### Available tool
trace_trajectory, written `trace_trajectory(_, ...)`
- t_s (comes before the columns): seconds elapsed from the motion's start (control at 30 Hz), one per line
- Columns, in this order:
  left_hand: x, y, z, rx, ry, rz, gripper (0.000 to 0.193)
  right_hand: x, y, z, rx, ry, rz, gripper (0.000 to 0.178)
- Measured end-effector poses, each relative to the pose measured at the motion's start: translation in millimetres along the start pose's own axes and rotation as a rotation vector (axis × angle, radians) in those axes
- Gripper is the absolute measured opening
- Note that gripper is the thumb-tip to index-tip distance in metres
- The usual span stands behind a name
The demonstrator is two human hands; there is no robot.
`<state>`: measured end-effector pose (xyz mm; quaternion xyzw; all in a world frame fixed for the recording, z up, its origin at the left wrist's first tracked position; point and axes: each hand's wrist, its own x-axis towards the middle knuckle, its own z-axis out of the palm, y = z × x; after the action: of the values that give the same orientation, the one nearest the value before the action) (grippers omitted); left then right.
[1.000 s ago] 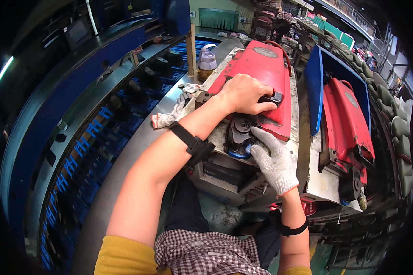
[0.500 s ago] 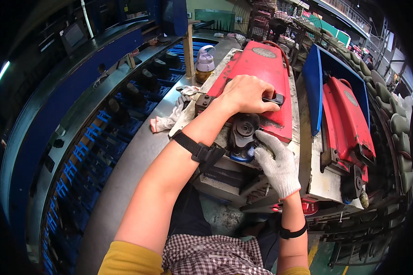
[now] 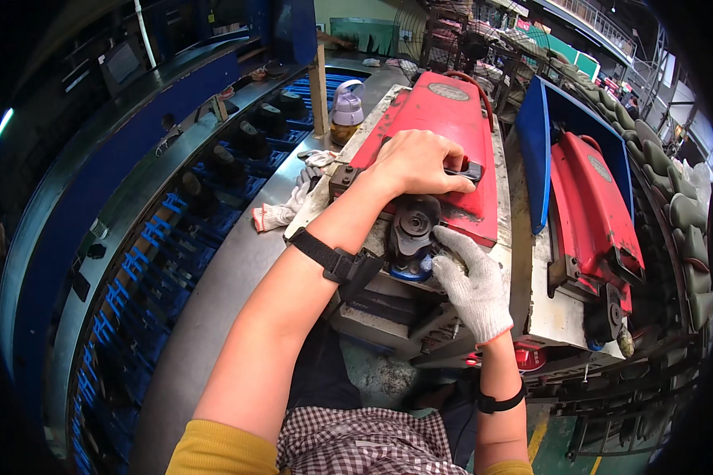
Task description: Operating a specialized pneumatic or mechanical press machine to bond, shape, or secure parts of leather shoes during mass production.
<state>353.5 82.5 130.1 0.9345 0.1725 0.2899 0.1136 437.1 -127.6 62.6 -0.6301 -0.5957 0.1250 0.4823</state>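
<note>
My bare left hand is closed around the black handle across the front of a red machine cover. Below that hand, a black part with a round ringed face stands at the machine's front, with a blue base under it. My right hand, in a white knitted glove, is beside the black part's right side. Its thumb and forefinger are spread apart, and the fingertips are at or near the part; whether they touch it I cannot tell. The other fingers are partly hidden.
A second red machine with a blue hood stands to the right. On the left, a metal ledge borders a rack of blue pegs holding dark moulded pieces. Loose gloves and a lidded bottle lie near the machine.
The view has shifted slightly, so everything sits a little further left. Both hands keep nearly the same places, the left still on the handle.
</note>
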Motion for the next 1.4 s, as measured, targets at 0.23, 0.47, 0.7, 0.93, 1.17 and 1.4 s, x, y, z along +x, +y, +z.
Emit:
trace_trajectory(0.23,2.6,2.0,2.7,-0.018,0.028,0.032,0.046,-1.2,-0.8,-2.1,0.064,-0.008,0.043,0.041)
trace_trajectory(0.47,1.1,3.6,1.0,-0.033,-0.007,-0.029,0.042,-3.2,0.1,-2.1,0.076,-0.016,0.044,0.037)
trace_trajectory(0.7,1.7,5.3,-2.4,-0.047,-0.018,-0.043,0.041,0.4,-4.8,-18.3,0.418,-0.219,0.273,0.038)
trace_trajectory(0.93,-0.3,2.2,-4.0,-0.050,-0.038,-0.025,0.042,-7.8,-18.4,-4.4,0.625,-0.183,0.436,0.037)
trace_trajectory(1.17,4.5,4.3,-8.8,0.028,-0.196,-0.002,0.041,-55.3,-45.2,99.4,0.625,0.048,0.208,0.061)
trace_trajectory(1.4,21.6,14.8,-37.8,-0.121,-0.461,-0.092,0.044,-34.3,-44.0,133.8,-0.021,-0.036,-0.097,0.088)
